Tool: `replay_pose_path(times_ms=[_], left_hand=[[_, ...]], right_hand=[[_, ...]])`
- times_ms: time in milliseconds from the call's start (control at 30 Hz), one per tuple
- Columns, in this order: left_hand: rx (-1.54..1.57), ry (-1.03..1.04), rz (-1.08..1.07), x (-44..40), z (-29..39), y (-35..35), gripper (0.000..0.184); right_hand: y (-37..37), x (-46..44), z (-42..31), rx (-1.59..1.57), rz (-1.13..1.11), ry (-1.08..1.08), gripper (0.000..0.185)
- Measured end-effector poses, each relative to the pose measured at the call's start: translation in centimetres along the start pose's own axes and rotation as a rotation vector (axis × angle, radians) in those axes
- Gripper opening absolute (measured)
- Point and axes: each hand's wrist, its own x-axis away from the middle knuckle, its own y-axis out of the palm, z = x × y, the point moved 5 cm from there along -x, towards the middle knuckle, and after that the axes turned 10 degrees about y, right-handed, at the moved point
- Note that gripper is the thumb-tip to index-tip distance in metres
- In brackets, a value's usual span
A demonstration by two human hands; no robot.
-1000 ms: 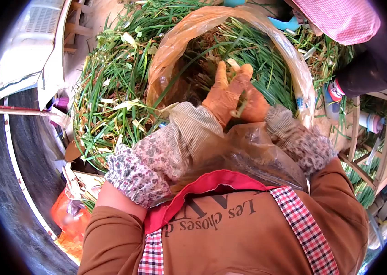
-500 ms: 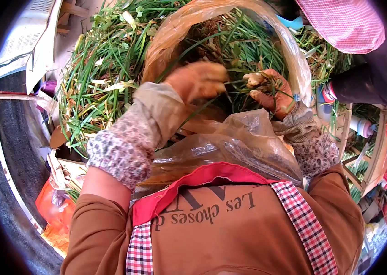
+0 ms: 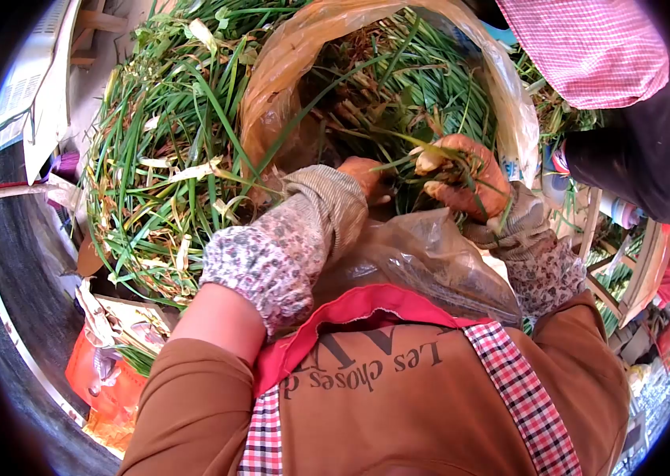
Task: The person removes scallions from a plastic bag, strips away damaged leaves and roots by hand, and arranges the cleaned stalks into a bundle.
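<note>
In the head view, my right hand point(image 3: 474, 178), in a soiled orange-palmed glove, is curled round a small bunch of long thin green stalks point(image 3: 450, 163), which look like chives. Close beside it on the left, my left hand point(image 3: 365, 176) is bent downward with its gloved fingers drawn together; whatever lies between the fingertips is hidden. Both hands are at the mouth of a translucent orange-brown plastic bag point(image 3: 283, 67). More green stalks point(image 3: 438, 75) fill the bag, with brown, dry bits among them.
A large heap of loose green and yellowed leaves point(image 3: 168, 159) lies left of the bag. Another person's pink checked garment point(image 3: 589, 47) and dark-clothed leg point(image 3: 628, 159) are at upper right. A wooden frame point(image 3: 640, 274) stands at right, and an orange-red bag point(image 3: 101, 369) sits at lower left.
My left hand has moved right and down, from above the bag's mouth to beside my right hand, its fingers now drawn in. My right hand stays nearly in place, still holding stalks.
</note>
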Motion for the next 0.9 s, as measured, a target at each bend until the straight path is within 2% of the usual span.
replay_pose_path(times_ms=[33, 67, 100, 133, 233, 300, 333, 400, 433, 467, 500, 533, 567, 600, 667, 733, 767, 800, 833, 867, 900], left_hand=[[-0.121, -0.022, -0.114, -0.7, -0.5, 0.7, 0.026], [0.094, -0.195, 0.071, -0.5, -3.0, 1.6, 0.028], [0.311, -0.367, 0.256, 0.1, -6.4, 3.8, 0.03], [0.527, -0.537, 0.44, 1.0, -6.7, 3.2, 0.032], [1.061, -0.62, 0.967, 1.8, -4.9, -0.5, 0.042], [1.221, -0.527, 0.904, 1.2, -1.3, -4.8, 0.046], [1.298, -0.477, 0.871, 0.7, -0.1, -5.7, 0.048], [0.905, -0.354, 0.758, -1.6, 0.1, -4.5, 0.054], [0.716, -0.275, 0.683, -2.8, -1.0, -3.5, 0.054], [0.387, -0.433, 0.515, -2.2, -0.1, -5.2, 0.045], [0.59, -0.41, 0.671, -2.3, -3.3, -3.1, 0.033], [0.54, -0.562, 0.764, -0.2, -2.8, -4.1, 0.029], [0.532, -0.487, 0.851, -0.4, -10.5, -1.2, 0.025], [0.366, -0.453, 0.703, 0.7, -10.5, -1.7, 0.028], [0.016, -0.343, 0.454, 3.3, -10.1, -2.9, 0.034], [0.419, -0.618, 0.636, 4.3, -7.5, -3.3, 0.038], [0.405, -0.66, 0.645, 4.4, -6.7, -3.4, 0.042], [0.287, -0.664, 0.537, 4.1, -5.5, -3.7, 0.043], [0.167, -0.66, 0.433, 3.9, -4.1, -4.1, 0.043], [-0.053, -0.604, 0.218, 3.5, -1.5, -5.2, 0.042], [-0.095, -0.544, 0.264, 3.4, -1.0, -5.4, 0.039]], right_hand=[[0.3, 0.1, -0.2, 0.002, -0.012, 0.022, 0.037], [0.6, 0.1, -0.9, 0.141, -0.028, -0.059, 0.034], [0.6, 0.1, -0.8, 0.132, -0.019, -0.041, 0.033], [0.7, 0.1, -0.8, 0.124, -0.008, -0.026, 0.033], [0.8, 0.4, -1.1, 0.167, -0.003, 0.001, 0.032], [1.4, 0.8, -1.5, 0.23, -0.016, -0.026, 0.032], [1.9, 0.9, 0.3, -0.108, -0.031, -0.035, 0.031], [3.3, 0.9, 1.3, -0.3, -0.14, 0.042, 0.031], [4.0, 1.3, 0.4, -0.166, -0.155, 0.021, 0.032], [4.8, 1.7, -0.4, -0.034, -0.167, -0.004, 0.034], [4.6, 2.2, -0.9, -0.185, -0.176, -0.003, 0.036], [4.2, 3.1, -1.1, -0.335, -0.189, 0.004, 0.038], [3.5, 4.2, -2.3, -0.332, -0.168, -0.111, 0.039], [2.8, 5.3, -3.5, -0.33, -0.146, -0.226, 0.04], [1.6, 9.5, -9.0, -0.042, 0.065, -0.438, 0.039], [-0.5, 13.6, -12.4, -0.046, 0.274, -0.498, 0.037], [-0.4, 14.5, -13.7, -0.081, 0.346, -0.468, 0.036], [-0.2, 15.5, -15.0, -0.118, 0.417, -0.438, 0.035], [1.1, 16.1, -16.5, -0.056, 0.509, -0.301, 0.034], [-0.4, 16.8, -15.7, 0.113, 0.592, -0.279, 0.032], [-0.7, 17.3, -15.7, 0.146, 0.617, -0.283, 0.03]])
